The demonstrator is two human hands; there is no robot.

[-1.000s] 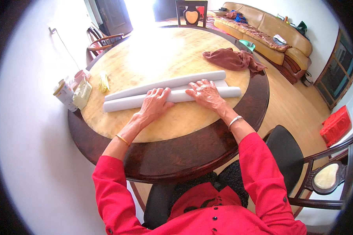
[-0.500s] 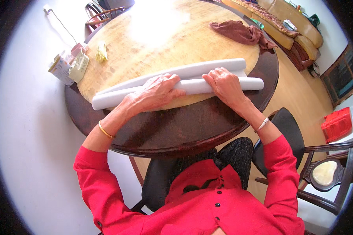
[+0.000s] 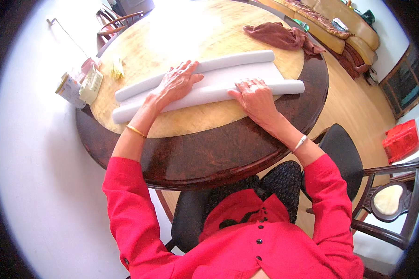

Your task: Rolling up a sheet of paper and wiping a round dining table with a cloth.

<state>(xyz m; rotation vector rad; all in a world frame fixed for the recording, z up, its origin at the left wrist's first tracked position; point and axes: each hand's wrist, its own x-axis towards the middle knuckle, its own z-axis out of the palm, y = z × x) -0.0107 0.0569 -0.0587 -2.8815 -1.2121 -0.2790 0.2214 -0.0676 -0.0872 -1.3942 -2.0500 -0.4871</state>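
Observation:
A white sheet, perhaps paper, lies partly unrolled on the round table, with a strip of it flat between two rolled sides. My left hand lies across the sheet with its fingers stretched toward the far roll. Its fingertips are near that roll, and its wrist passes over the near roll. Toward the right end of the near roll, my right hand holds it, with bent fingers over the top and the thumb on the near side.
A crumpled brown cloth lies at the far right of the table. At the left edge stand a tin, a pack of tissues or wipes and something pale yellow. Chairs stand at the right, near a red plastic container.
The two rolls have moved apart, baring more flat sheet between them. My left hand has left the near roll and reached farther forward. My right hand has shifted slightly left.

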